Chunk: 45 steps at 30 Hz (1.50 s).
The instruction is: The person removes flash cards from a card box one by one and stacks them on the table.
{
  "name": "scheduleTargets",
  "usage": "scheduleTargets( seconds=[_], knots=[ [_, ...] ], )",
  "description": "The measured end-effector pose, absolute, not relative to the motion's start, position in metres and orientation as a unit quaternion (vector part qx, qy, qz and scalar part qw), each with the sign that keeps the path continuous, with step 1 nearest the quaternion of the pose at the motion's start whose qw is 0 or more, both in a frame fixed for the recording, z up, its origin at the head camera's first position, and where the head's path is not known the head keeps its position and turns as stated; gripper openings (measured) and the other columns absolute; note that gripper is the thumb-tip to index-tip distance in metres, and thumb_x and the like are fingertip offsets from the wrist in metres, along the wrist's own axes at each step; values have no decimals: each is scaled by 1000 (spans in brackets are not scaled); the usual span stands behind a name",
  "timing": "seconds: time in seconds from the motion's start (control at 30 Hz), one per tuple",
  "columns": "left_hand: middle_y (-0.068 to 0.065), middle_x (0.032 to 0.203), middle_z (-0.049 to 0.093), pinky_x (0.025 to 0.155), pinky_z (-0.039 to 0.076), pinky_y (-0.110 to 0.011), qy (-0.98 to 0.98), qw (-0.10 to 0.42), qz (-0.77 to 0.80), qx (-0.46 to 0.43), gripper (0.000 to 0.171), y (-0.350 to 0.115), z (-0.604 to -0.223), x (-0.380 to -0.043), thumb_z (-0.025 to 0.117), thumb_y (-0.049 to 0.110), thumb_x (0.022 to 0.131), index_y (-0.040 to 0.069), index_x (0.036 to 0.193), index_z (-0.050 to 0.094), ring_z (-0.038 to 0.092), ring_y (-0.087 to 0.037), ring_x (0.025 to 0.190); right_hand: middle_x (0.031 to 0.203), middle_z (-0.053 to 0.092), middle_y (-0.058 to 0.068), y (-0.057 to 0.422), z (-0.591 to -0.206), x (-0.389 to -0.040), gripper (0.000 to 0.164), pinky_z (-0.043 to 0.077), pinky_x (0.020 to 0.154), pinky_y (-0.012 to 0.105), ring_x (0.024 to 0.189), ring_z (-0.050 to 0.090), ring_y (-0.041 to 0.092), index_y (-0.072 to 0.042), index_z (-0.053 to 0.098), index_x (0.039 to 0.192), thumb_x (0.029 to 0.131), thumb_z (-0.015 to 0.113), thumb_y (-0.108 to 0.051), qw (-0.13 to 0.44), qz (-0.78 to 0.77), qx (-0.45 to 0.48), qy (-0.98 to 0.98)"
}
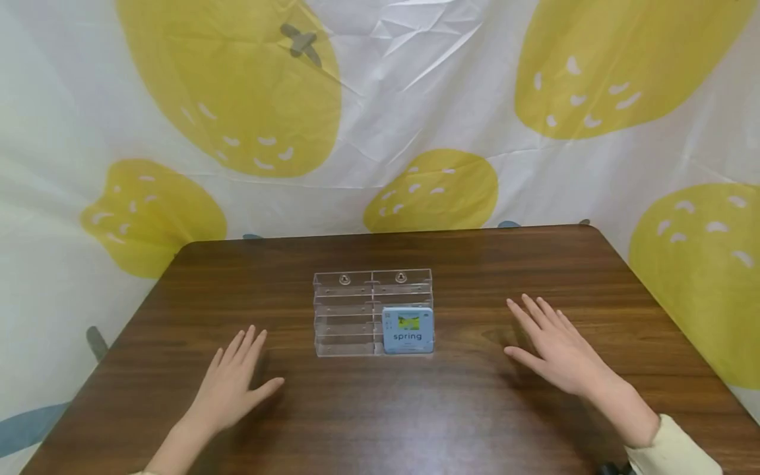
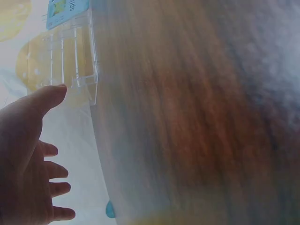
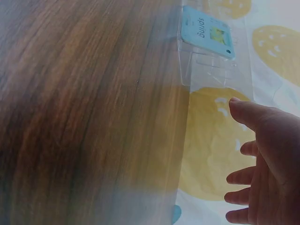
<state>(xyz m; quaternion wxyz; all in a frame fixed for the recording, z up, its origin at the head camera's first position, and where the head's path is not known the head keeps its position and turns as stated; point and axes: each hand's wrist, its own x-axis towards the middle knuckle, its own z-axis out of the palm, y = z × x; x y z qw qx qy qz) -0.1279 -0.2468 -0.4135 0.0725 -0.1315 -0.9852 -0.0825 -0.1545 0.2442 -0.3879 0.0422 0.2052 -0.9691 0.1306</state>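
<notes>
A clear plastic tiered rack [image 1: 344, 323] with two columns of compartments stands mid-table. In its front right compartment sits a light blue square card or flat case [image 1: 408, 332] marked "spring", with a small green and yellow picture. To the left of the rack is my left hand [image 1: 228, 389], its fingers spread and holding nothing. My right hand [image 1: 555, 349] lies to the right of the rack, likewise spread with nothing in it. Both wrist views show the rack and the blue card beyond the thumbs, apart from either hand.
The dark wood-grain table [image 1: 475, 409] has rounded far corners. Behind it and at both sides hangs a white cloth [image 1: 368, 198] printed with large yellow lemons. A small dark object [image 1: 614, 468] shows at the bottom edge beside the right sleeve [image 1: 671, 448].
</notes>
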Motion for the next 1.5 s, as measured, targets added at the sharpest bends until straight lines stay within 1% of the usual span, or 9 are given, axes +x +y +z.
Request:
scheduleTargets(
  seconds=[0.37, 0.63, 0.87, 1.13, 1.27, 1.43, 1.5],
  knots=[
    [-22, 145, 24, 104, 18, -59, -981, 68, -108, -143, 86, -237, -411, -141, 58, 53, 81, 2, 142, 25, 20, -37, 133, 144, 21, 26, 238, -391, -160, 75, 19, 101, 62, 131, 18, 46, -9, 19, 145, 88, 52, -46, 49, 127, 202, -970],
    [-18, 146, 26, 105, 21, -55, -972, 99, -123, -172, 88, -226, -407, -157, 62, 51, 79, 0, 141, 26, 26, -35, 132, 145, 22, 25, 225, -391, -162, 74, 19, 101, 61, 131, 18, 44, -8, 20, 145, 89, 50, -47, 47, 141, 212, -966],
    [-17, 146, 26, 105, 24, -53, -966, 106, -138, -191, 91, -215, -406, -167, 66, 48, 77, -2, 141, 26, 27, -33, 132, 146, 21, 23, 215, -391, -163, 74, 20, 102, 61, 132, 18, 43, -8, 21, 144, 89, 47, -50, 43, 146, 218, -964],
    [-20, 144, 29, 103, 29, -51, -957, 126, -148, -217, 95, -205, -406, -176, 74, 43, 71, -5, 139, 28, 32, -35, 129, 146, 20, 22, 206, -392, -167, 73, 20, 103, 59, 133, 17, 42, -8, 20, 145, 90, 51, -44, 42, 158, 225, -960],
    [-21, 143, 30, 104, 29, -47, -955, 123, -148, -224, 97, -201, -406, -179, 76, 40, 69, -5, 139, 27, 31, -33, 130, 147, 20, 22, 202, -391, -168, 72, 20, 104, 56, 133, 17, 41, -7, 20, 145, 90, 51, -43, 39, 160, 230, -959],
    [-21, 142, 32, 105, 30, -45, -952, 129, -140, -240, 98, -198, -407, -182, 79, 37, 66, -6, 138, 28, 33, -33, 129, 146, 23, 20, 196, -391, -171, 71, 21, 106, 53, 133, 19, 39, -7, 22, 144, 90, 49, -45, 46, 161, 246, -955],
    [-22, 141, 32, 104, 31, -45, -950, 135, -137, -246, 97, -198, -407, -182, 80, 35, 65, -7, 137, 30, 34, -34, 128, 145, 26, 19, 194, -390, -172, 70, 23, 105, 52, 132, 22, 38, -7, 24, 144, 90, 50, -43, 54, 165, 254, -951]
  ],
)
